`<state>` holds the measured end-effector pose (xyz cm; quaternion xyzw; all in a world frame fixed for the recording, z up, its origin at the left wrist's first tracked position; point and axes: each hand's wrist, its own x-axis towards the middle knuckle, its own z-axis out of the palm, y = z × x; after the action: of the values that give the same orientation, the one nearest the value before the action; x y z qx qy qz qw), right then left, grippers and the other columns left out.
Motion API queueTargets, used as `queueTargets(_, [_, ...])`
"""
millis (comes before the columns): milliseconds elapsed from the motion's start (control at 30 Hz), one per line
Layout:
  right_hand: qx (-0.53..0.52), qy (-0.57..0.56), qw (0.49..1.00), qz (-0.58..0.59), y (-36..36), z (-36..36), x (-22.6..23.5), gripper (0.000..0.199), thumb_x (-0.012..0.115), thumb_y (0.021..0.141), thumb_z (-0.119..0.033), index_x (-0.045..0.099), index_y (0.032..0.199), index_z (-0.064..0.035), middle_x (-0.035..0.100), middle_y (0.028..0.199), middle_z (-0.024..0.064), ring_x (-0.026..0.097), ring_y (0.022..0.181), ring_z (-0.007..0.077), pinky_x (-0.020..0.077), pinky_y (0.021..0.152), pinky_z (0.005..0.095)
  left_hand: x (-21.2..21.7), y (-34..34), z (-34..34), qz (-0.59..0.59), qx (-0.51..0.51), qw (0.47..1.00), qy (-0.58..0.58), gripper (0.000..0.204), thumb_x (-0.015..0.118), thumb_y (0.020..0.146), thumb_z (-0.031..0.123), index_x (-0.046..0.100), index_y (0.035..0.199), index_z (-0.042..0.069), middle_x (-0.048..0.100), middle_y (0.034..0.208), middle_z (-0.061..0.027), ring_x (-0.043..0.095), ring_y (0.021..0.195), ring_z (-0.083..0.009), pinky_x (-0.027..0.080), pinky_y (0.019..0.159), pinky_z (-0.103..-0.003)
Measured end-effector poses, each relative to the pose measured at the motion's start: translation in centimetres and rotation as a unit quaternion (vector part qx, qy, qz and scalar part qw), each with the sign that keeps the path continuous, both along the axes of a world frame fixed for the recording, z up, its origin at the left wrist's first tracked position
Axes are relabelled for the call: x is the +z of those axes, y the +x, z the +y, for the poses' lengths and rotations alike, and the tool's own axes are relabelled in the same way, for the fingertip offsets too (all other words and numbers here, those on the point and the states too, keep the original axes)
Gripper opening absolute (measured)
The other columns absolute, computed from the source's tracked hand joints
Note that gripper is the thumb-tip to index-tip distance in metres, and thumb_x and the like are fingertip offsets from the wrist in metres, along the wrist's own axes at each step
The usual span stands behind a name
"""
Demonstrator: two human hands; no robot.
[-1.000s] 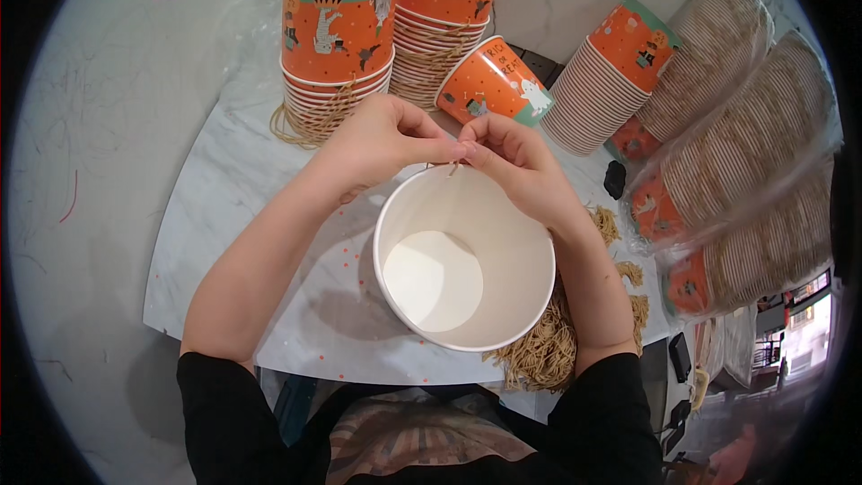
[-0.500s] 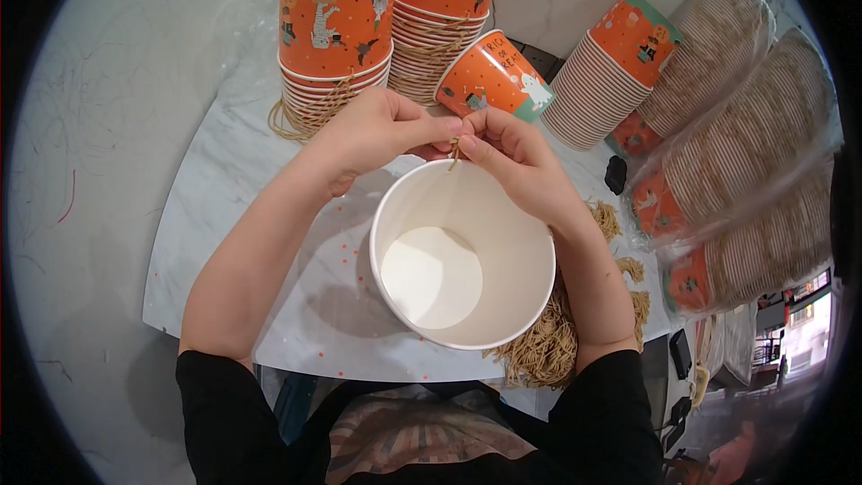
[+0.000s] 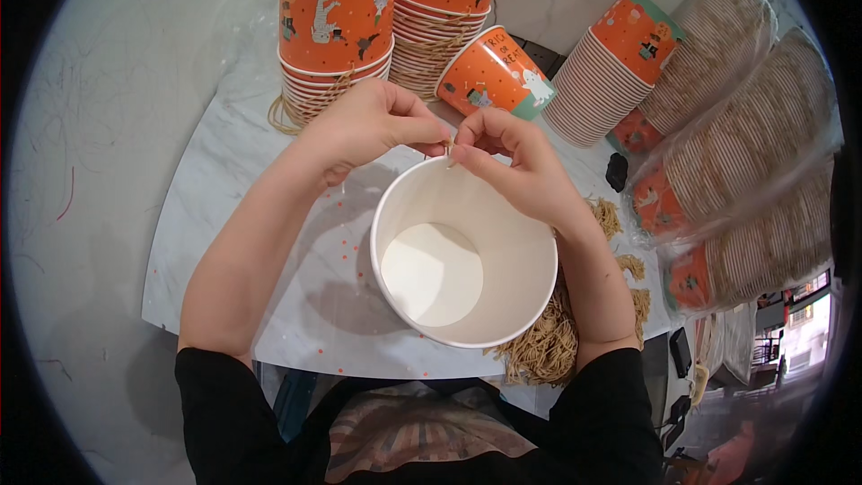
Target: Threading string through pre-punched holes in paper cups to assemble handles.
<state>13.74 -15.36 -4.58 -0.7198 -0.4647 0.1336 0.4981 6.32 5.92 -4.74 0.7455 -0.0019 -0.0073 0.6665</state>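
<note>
Two bare hands are meeting at the far rim of a white-lined bucket (image 3: 514,274), which is sitting at the middle of the table (image 3: 211,184) with its open mouth facing up toward the viewer. The left hand (image 3: 377,130) is pinching a short tan cord (image 3: 449,151) between thumb and forefinger just at the rim, and a loose end is hanging a little way inside the wall. The right hand (image 3: 507,162) is bending its fingers close beside the cord, thumb tip at the rim; whether it is grasping the cord or the bucket's edge, I cannot tell.

Far left, a stack of orange and green buckets (image 3: 337,31) is standing upside down, with tan loops hanging by its lower rims. A second stack (image 3: 440,40) is rising just right of it. Nearer the right hand, a single orange bucket (image 3: 498,76) is tilting on its side. Farther right, a slanting stack (image 3: 606,72) is leaning beside plastic-wrapped stacks (image 3: 741,139). A small black object (image 3: 616,172) is lying right of the right hand. Near right, a thick bundle of tan cords (image 3: 546,341) is spreading beside the bucket, partly hidden by the forearm. Small orange dots (image 3: 344,242) are speckling the tabletop on the left.
</note>
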Motion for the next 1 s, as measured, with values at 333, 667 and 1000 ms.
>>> queueTargets(333, [0.004,-0.004,1.000,0.021,0.3,-0.1,-0.2,0.012,0.066,0.091,-0.010,0.058,0.089,-0.0014,0.062,0.085,-0.0013,0.061,0.081,0.0063,0.0484,0.069,0.0232,0.1,0.1,1.2,-0.003,-0.029,1.000,0.002,0.012,0.076,0.083,0.011,0.072,0.081,0.000,0.075,0.085,-0.0114,0.072,0.081,-0.0131,0.056,0.078,-0.026])
queueTargets(667, [0.004,0.006,1.000,0.030,0.0,0.0,-0.1,0.013,0.066,0.091,-0.011,0.057,0.091,-0.0013,0.061,0.085,-0.0017,0.060,0.080,0.0056,0.0485,0.070,0.0233,-0.5,-0.1,0.5,-0.005,-0.064,0.998,-0.008,0.019,0.079,0.084,0.016,0.075,0.093,0.000,0.075,0.092,-0.0081,0.072,0.089,-0.0139,0.055,0.082,-0.026])
queueTargets(1000, [0.007,-0.012,1.000,0.022,0.0,0.0,-0.1,0.011,0.064,0.087,-0.010,0.059,0.087,-0.0008,0.061,0.079,-0.0021,0.059,0.076,0.0055,0.0474,0.064,0.0236,0.8,-0.4,1.7,0.017,-0.083,0.995,0.056,0.017,0.078,0.081,0.009,0.077,0.093,-0.003,0.075,0.084,-0.0081,0.072,0.081,-0.0133,0.056,0.077,-0.026])
